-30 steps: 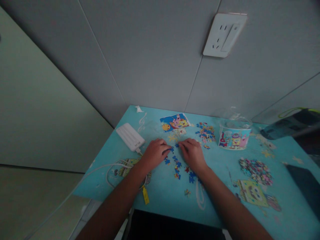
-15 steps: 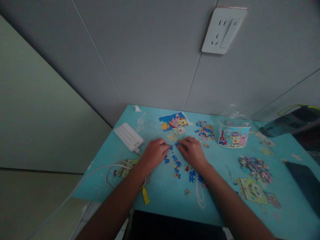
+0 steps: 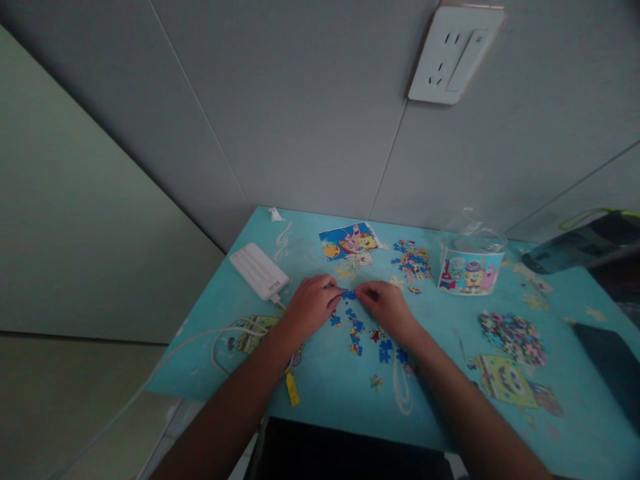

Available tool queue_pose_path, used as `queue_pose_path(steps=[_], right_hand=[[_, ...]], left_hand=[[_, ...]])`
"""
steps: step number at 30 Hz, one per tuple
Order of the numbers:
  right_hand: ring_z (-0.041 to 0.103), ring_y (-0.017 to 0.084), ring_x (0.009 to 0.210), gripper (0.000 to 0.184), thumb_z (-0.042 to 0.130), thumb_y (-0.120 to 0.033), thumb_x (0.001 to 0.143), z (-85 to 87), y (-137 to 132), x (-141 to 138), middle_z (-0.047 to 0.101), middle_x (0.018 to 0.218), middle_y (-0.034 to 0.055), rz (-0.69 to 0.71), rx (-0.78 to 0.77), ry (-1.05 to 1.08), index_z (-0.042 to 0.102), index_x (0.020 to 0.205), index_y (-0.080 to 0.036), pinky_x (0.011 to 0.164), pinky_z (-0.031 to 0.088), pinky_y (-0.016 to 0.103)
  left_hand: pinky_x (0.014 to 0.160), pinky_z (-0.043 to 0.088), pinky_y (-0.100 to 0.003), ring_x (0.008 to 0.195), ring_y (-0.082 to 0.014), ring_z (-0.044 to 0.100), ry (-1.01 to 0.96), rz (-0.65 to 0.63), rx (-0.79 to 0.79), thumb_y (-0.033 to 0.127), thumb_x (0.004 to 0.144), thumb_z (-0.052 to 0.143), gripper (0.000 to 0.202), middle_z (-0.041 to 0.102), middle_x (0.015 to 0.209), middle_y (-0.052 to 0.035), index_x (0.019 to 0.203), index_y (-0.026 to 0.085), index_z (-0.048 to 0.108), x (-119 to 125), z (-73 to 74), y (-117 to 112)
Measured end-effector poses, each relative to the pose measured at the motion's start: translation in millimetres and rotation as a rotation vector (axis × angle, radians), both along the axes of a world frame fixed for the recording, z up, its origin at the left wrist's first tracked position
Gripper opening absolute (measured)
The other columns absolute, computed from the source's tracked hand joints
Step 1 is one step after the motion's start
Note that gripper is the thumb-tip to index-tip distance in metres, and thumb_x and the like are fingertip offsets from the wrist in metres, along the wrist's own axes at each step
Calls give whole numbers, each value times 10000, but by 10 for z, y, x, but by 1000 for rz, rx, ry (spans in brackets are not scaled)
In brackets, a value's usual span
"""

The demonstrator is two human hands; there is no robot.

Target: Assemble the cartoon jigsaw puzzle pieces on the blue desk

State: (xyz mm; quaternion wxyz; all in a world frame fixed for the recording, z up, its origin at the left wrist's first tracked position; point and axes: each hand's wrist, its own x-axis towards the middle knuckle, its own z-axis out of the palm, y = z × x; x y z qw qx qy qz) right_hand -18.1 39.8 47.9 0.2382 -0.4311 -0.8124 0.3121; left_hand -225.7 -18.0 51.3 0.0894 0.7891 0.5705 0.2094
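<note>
Left hand (image 3: 315, 301) and right hand (image 3: 385, 303) pinch opposite ends of blue pieces (image 3: 349, 295), between them at the table (image 3: 325, 380); the step looks like joining; the next move calls for aligned tabs, then a light press.

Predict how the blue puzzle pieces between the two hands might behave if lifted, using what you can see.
The blue puzzle pieces between the left hand and right hand are probably light, being so small. They look flat, so they seem unlikely to roll. Lifted from one side, they might separate; whether they interlock is too small to tell.
</note>
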Motion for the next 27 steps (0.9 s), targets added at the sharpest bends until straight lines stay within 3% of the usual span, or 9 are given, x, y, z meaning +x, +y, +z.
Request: queue_pose_path(steps=[12, 20, 24, 27], right_hand=[[651, 194, 831, 164, 583, -229, 935, -38, -27, -56, 729, 905, 48, -13, 202, -97, 742, 974, -227, 799, 474, 314], [630, 218, 945, 220, 646, -327, 922, -34, -47, -9, 696, 1003, 65, 29, 222, -142, 734, 1112, -260, 867, 467, 350], [627, 222, 967, 172, 674, -326, 900, -10, -59, -17, 697, 1010, 64, 33, 215, -162, 748, 1041, -260, 891, 457, 363], [638, 197, 824, 120, 659, -290, 898, 13, -59, 5, 705, 863, 40, -7, 117, -106, 745, 954, -227, 788, 478, 325]], left_hand=[[879, 439, -383, 999, -214, 600, 43, -4, 21, 295, 932, 635, 140, 669, 1007, -49, 1023, 215, 705, 48, -5, 7], [875, 429, -381, 1005, -217, 596, 43, 9, 21, 294, 933, 631, 129, 666, 1011, -43, 1011, 218, 702, 48, -7, 6], [888, 431, -380, 1007, -212, 596, 29, 1, 15, 283, 930, 636, 129, 667, 1018, -40, 1021, 225, 706, 32, -2, 7], [891, 435, -378, 1002, -208, 597, 11, -5, 9, 274, 924, 644, 133, 670, 1018, -34, 1029, 226, 712, 23, -2, 9]])
